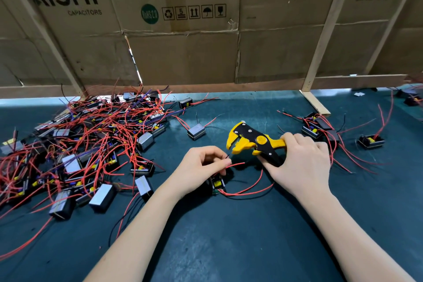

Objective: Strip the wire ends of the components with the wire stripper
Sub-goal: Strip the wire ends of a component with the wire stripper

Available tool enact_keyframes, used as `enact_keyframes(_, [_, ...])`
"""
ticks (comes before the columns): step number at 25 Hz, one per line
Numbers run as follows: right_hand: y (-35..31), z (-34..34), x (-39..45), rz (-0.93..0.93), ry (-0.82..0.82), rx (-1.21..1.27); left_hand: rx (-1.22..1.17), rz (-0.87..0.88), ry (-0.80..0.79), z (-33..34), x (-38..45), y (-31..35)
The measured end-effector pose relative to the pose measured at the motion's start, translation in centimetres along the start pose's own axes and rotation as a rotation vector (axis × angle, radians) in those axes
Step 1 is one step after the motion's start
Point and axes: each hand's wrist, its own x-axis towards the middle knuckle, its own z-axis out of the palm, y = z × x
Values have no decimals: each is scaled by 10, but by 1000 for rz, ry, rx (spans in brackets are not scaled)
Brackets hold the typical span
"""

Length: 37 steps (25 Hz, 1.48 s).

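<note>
While the left hand point(201, 167) is pinching a red wire point(235, 164) and a thin black lead between thumb and fingertips, the component point(218, 184), a small black block with a yellow part, is lying just beneath that pinch on the dark green mat point(229, 247). Right of the pinch, the right hand point(299, 162) is curling around the handles of the wire stripper point(251, 142), yellow-and-black plastic, its jaws standing apart and pointing toward the wire tip. Farther left, a tangled heap of components point(80, 151) is sprawling; beyond the right hand, a smaller group point(320, 128) is lying. Behind everything, a cardboard wall point(183, 52) on wooden struts is standing.
</note>
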Motion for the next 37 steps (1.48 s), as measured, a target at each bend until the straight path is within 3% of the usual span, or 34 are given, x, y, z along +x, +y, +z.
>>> enact_keyframes(6, [10, 4, 1, 76, 1, 24, -21, 2, -58, -5, -1, 1])
enact_keyframes(17, [9, 4, 1, 10, 79, -73, -15, 13, 268, -1, 4, -7])
enact_keyframes(25, [4, 4, 0, -21, 122, -67, 71, 11, 251, 4, 0, -2])
enact_keyframes(37, [2, 2, 0, 12, 48, -54, 60, 43, 382, 5, 0, 1])
